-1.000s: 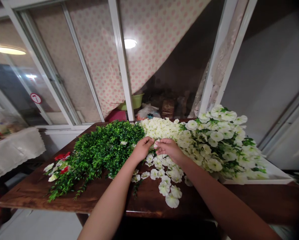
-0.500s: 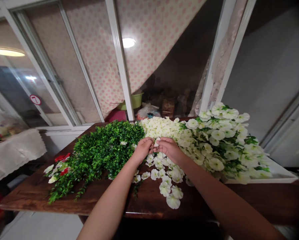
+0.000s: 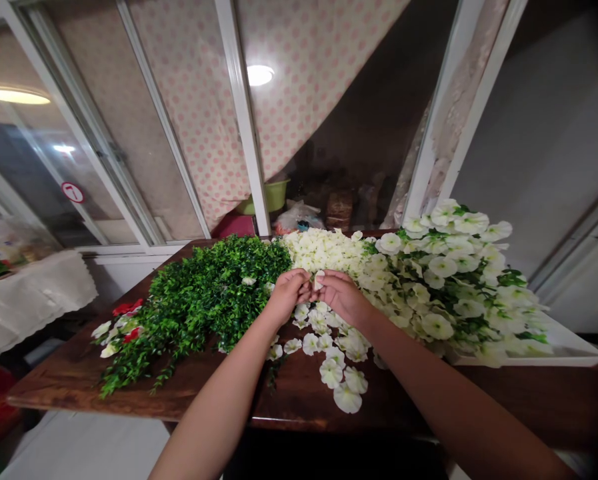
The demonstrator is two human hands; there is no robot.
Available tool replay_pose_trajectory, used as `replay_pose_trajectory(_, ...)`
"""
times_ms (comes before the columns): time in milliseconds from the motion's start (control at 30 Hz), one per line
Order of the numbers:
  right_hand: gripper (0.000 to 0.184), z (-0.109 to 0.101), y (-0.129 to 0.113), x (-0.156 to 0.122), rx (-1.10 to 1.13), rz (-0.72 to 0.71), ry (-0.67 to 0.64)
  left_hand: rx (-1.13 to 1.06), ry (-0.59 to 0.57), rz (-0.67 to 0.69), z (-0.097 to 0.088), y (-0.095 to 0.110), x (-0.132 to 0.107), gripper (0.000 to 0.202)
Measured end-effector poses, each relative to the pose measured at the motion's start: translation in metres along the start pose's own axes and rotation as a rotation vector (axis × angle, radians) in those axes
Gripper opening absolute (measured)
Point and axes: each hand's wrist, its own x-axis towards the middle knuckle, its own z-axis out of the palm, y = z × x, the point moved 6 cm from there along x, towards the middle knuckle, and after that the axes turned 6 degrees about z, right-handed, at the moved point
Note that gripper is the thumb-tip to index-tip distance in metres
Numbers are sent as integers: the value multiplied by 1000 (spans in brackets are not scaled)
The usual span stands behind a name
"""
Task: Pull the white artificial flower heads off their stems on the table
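Above the middle of the dark wooden table (image 3: pixel 299 393), my two hands are close together, fingertips nearly touching. My right hand (image 3: pixel 341 293) pinches a small white artificial flower (image 3: pixel 319 280) between thumb and fingers. My left hand (image 3: pixel 289 293) is closed in a pinch beside it; whatever lies between its fingers is too small to make out. Behind the hands is a heap of white petals (image 3: pixel 323 250). Loose white flower heads (image 3: pixel 331 373) lie on the table below and between my forearms.
A bushy pile of green artificial foliage (image 3: pixel 219 287) covers the table's left part, with red and white flowers (image 3: pixel 129 323) at its edge. White flower bunches (image 3: pixel 443 267) fill a white tray (image 3: pixel 579 353) at right. A window (image 3: pixel 243 120) stands behind the table.
The camera view has shifted slightly. My hands stay together in the same spot over the table, and the white flower in my right hand has turned a little more upright.
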Motion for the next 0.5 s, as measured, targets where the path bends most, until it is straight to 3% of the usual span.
replay_pose_trajectory(267,7,1,0,-1,-21,-5,-115,-57,-22,12,5,3,-2,26)
replay_pose_trajectory(500,5,3,-1,-2,-20,10,-138,-86,-49,8,6,3,-3,26)
